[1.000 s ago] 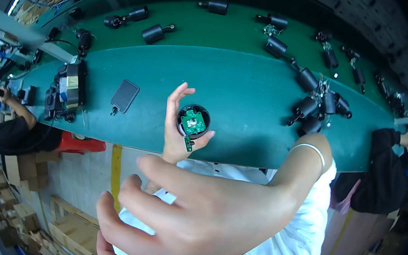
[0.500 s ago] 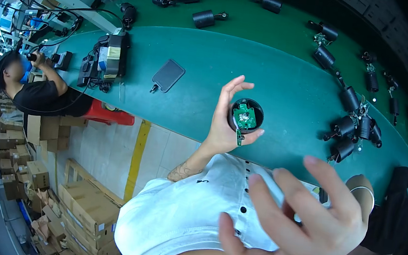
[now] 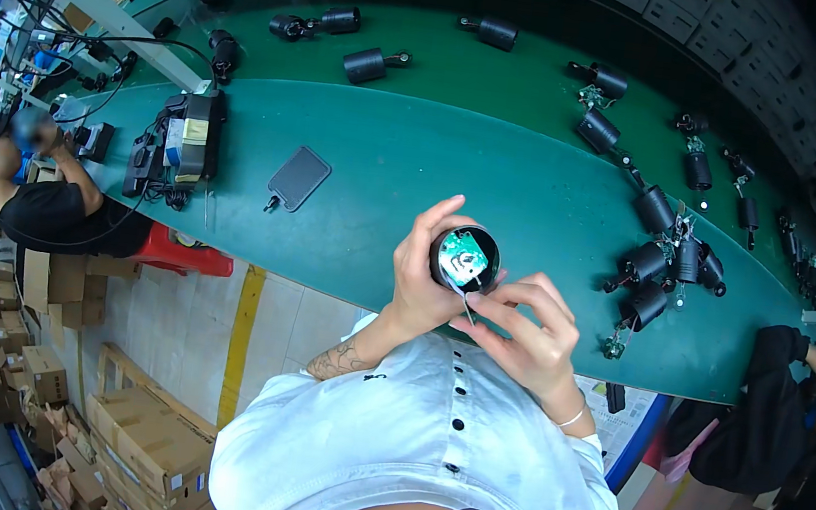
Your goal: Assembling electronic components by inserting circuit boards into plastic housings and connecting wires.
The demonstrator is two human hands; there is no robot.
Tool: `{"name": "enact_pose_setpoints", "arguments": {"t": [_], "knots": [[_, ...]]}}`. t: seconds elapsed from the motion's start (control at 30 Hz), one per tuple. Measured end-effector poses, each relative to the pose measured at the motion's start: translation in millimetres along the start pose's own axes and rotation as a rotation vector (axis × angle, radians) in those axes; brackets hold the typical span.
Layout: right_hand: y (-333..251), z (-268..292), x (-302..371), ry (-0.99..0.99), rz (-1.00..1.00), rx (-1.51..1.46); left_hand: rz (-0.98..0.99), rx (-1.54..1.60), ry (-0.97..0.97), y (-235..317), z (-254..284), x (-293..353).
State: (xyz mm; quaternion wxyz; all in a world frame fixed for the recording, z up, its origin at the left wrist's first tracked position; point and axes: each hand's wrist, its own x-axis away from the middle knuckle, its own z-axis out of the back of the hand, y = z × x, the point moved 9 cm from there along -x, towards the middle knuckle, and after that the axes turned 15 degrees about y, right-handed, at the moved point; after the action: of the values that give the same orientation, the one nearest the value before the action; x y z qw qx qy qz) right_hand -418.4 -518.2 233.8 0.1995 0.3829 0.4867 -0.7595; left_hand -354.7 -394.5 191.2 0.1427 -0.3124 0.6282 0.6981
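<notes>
The left hand (image 3: 420,275) wraps a black cup (image 3: 494,264) by the near edge of the bench (image 3: 387,172) while the right hand (image 3: 537,335) pinches its thin strip (image 3: 467,308), apparently adjusting it, so the next move likely calls for steadiness.

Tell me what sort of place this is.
Most likely a factory assembly workshop: many matching black cylinders lie around a long green table, and cardboard boxes are stacked on the floor.
</notes>
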Motion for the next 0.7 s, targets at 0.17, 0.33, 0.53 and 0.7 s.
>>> {"name": "enact_pose_setpoints", "arguments": {"t": [0.17, 0.33, 0.53, 0.7], "knots": [[12.3, 6.3, 0.5, 0.029, -0.16, -0.006, -0.306, -0.19, 0.097, 15.8, 7.1, -6.8], [7.4, 13.5, -18.5, 0.134, -0.19, -0.124, -0.513, -0.306, 0.078, 28.4, 2.9, -5.3], [4.1, 15.5, -15.1, 0.289, -0.048, -0.117, -0.401, -0.123, 0.085, 26.5, 6.6, -6.5], [-4.0, 12.0, -22.6, 0.278, 0.023, -0.151, -0.25, 0.048, 0.012, 27.6, 0.8, -6.6]]}}
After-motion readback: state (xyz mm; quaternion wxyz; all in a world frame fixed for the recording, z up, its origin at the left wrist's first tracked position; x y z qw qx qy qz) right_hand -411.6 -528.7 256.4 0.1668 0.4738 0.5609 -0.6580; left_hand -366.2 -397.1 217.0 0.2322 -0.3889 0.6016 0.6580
